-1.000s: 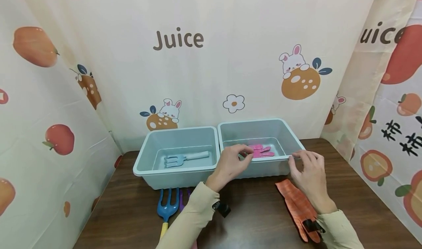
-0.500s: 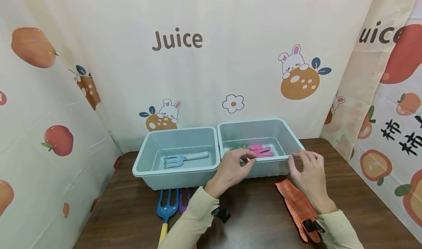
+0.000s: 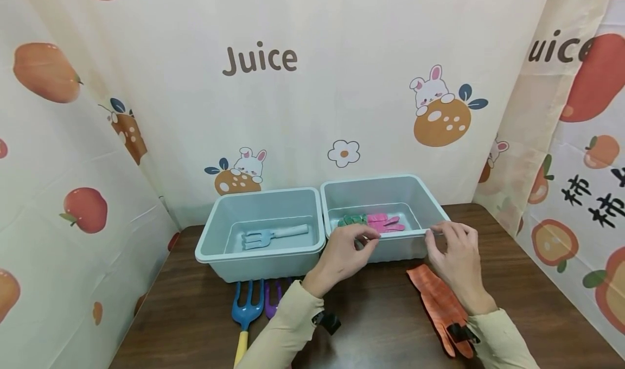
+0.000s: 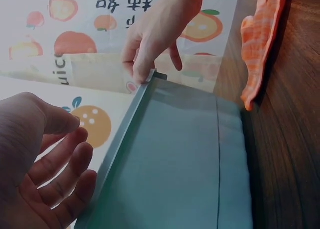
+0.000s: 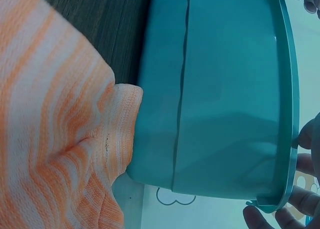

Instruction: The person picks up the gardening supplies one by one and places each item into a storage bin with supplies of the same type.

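My right hand (image 3: 459,260) grips the front right corner of the right light-blue bin (image 3: 371,181), thumb and fingers about its rim. My left hand (image 3: 342,252) hovers at the front rim of the same bin, its fingers loosely bent; the left wrist view shows nothing between them. On that bin's floor lie a green glove (image 3: 352,219), partly hidden behind the left hand, and a pink glove (image 3: 388,223). Flat on the table, beside and under the right wrist, is an orange striped glove (image 3: 432,298), seen close up in the right wrist view.
Left of it a matching bin (image 3: 263,266) holds a light-blue hand fork (image 3: 275,235). In front lie a blue fork (image 3: 247,309) with a yellow handle and a purple fork (image 3: 271,301), partly covered by the left sleeve. A printed curtain (image 3: 303,103) hangs behind.
The green glove has come into view in the right bin, beside the pink one. My left hand has shifted slightly down and right; the right hand stays on the corner.
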`<action>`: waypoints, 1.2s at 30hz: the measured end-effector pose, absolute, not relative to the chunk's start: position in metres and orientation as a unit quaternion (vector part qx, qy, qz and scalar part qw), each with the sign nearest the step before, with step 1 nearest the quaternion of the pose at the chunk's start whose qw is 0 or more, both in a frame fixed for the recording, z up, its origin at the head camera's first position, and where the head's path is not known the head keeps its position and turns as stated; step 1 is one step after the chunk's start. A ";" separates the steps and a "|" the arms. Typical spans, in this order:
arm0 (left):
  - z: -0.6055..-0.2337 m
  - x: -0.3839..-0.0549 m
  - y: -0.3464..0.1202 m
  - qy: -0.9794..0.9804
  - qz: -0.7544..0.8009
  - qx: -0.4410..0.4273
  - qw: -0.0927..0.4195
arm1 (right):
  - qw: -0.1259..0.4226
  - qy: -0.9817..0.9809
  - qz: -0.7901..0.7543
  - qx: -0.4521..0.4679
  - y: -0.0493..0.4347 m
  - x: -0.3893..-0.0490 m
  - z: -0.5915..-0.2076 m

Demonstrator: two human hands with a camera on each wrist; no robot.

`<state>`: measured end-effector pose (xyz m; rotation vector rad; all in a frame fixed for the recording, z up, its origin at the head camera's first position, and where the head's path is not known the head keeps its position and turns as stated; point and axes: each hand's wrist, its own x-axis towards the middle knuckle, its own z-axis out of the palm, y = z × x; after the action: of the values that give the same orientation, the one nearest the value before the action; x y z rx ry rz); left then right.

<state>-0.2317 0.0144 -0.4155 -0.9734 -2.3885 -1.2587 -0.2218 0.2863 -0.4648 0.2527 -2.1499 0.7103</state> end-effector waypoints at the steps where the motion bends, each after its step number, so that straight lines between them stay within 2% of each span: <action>1: -0.416 -0.231 0.015 -0.825 -0.432 -0.338 0.138 | 0.419 -0.857 0.283 0.101 0.286 -0.222 -0.465; 14: -0.419 -0.226 0.017 -0.835 -0.407 -0.336 0.155 | 0.418 -0.858 0.282 0.099 0.285 -0.221 -0.465; 36: -0.426 -0.223 0.020 -0.850 -0.369 -0.341 0.155 | 0.416 -0.859 0.284 0.096 0.286 -0.222 -0.467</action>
<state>-0.2230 0.0203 -0.4255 -0.9766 -2.4356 -1.0581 -0.2218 0.2861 -0.4669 0.2417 -2.1569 0.7126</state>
